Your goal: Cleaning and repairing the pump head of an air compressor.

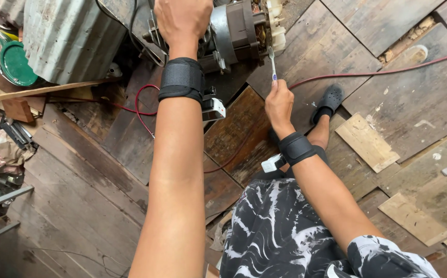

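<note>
An electric motor (239, 31) with a grey metal body and a white plastic end lies on the wooden floor at the top of the head view. My left hand (182, 20) rests on its left side and grips it. My right hand (279, 103) holds a toothbrush (272, 64) upright, its bristle end touching the motor's lower right edge near the white plastic part. Both wrists wear black straps with small white devices.
A grey corrugated metal box (69, 36) stands at the upper left beside green lids (14, 64). Red cable (378, 72) runs across the floorboards. My foot in a black sandal (328, 100) is right of the brush. Loose wood pieces (367, 141) lie at right; tools and clutter at left.
</note>
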